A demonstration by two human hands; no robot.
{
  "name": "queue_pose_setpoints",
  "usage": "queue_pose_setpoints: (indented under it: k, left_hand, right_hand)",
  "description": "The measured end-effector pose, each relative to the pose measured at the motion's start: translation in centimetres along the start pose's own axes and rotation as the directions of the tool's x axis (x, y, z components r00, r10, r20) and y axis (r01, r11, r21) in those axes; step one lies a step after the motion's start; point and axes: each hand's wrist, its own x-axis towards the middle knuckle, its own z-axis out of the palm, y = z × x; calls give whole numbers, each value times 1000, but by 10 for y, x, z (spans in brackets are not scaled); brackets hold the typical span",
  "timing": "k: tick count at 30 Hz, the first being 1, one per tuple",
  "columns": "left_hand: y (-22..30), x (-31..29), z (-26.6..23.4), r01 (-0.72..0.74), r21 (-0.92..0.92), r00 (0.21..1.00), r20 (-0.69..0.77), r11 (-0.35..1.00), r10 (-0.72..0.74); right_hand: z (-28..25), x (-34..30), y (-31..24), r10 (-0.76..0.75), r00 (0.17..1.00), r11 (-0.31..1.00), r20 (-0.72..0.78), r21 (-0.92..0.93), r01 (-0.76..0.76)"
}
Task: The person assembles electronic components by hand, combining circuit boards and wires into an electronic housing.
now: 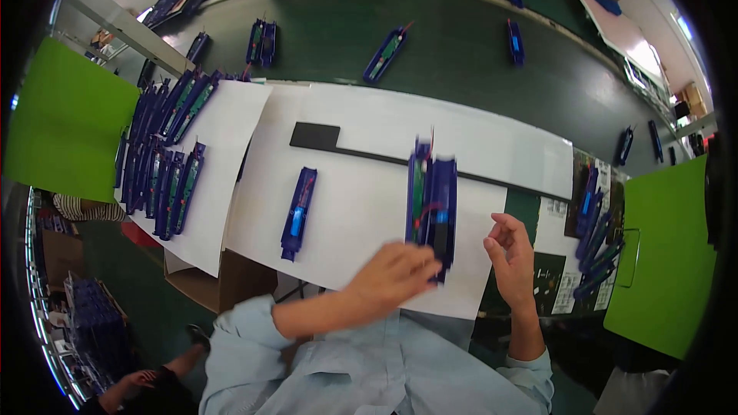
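A pair of long blue plastic casing halves lies side by side in front of me. The left half (417,184) holds a green circuit board with red wires, and the right half (443,192) has a bright blue block inside. My left hand (396,278) reaches across to their near end, its bent fingers closed on the left half; it is blurred and hides that end. My right hand (513,261) is just right of the pair, empty, with thumb and fingers apart. Farther left on the white sheet rests another blue casing half (298,215) with a blue block.
Many blue casings with green boards (165,150) crowd the left side of the table. A black L-shaped strip (369,155) crosses the white sheet (354,238). More casings (596,246) are stacked at right by a green panel (665,253). Several lie on the dark green surface (323,31) beyond.
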Motion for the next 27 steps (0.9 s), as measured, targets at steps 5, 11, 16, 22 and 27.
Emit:
queue_pose_setpoints:
  k: [5, 11, 16, 22, 27]
  left_hand:
    - [-130, 113, -3, -86, 17, 993, 78, 996, 85]
    - [-241, 169, 14, -89, 141, 992, 105, 986, 75]
    - [-276, 175, -18, -2, 404, 997, -70, 915, 34]
    - [-310, 148, -52, 429, 456, 886, -45, 780, -461]
    - [-285, 144, -41, 574, 341, 815, -146, 744, -561]
  right_hand:
    - [11, 14, 9, -47, 996, 990, 78, -132, 57]
    - [-2, 65, -22, -154, 964, 910, 215, -349, 223]
    - [-49, 233, 17, -491, 865, 759, -99, -536, 369]
    - [-52, 372, 54, -524, 814, 642, -249, -744, 185]
    - [-65, 386, 58, -299, 943, 655, -144, -750, 93]
